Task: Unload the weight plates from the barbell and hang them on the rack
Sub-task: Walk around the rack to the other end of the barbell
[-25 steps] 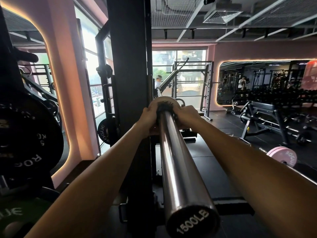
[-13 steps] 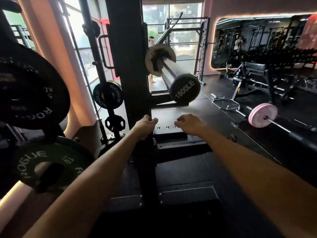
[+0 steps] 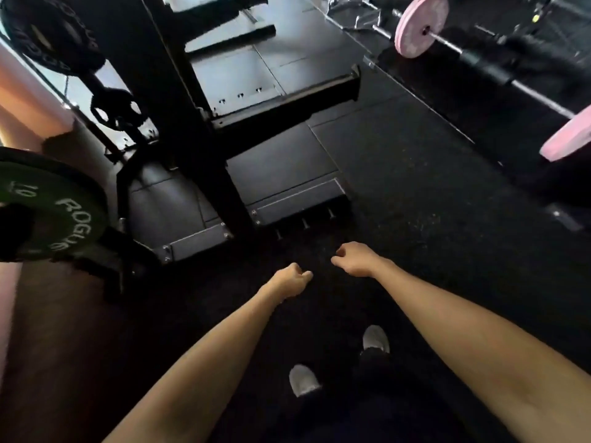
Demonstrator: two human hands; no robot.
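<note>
From the head camera, looking steeply down, both bare forearms reach forward over the black rubber floor (image 3: 399, 187). The left hand (image 3: 289, 279) and the right hand (image 3: 355, 259) hang near each other but apart, each with fingers loosely curled and nothing in them. Below them are two grey shoes (image 3: 303, 380), toes pointing up the frame. The barbell being unloaded is out of this view. Ahead and left of the hands stands the black upright of the rack (image 3: 179, 91), bolted to a steel base (image 3: 281, 105) whose crossbeam runs to the right; this upright and base lie between the person and the far floor. At the left edge a green Rogue plate marked 10 (image 3: 60, 206) hangs on a rack peg, close to the left forearm's side. Further up the left side a black Rogue plate (image 3: 54, 33) hangs high, and beneath it a small dark plate (image 3: 115, 108) sits on a lower peg, its detail lost in shadow. At upper right, well apart from the hands, a second barbell (image 3: 499, 75) lies on the floor carrying a pink plate (image 3: 419, 25) at its far end and another pink plate (image 3: 567, 137) cut by the right edge.
</note>
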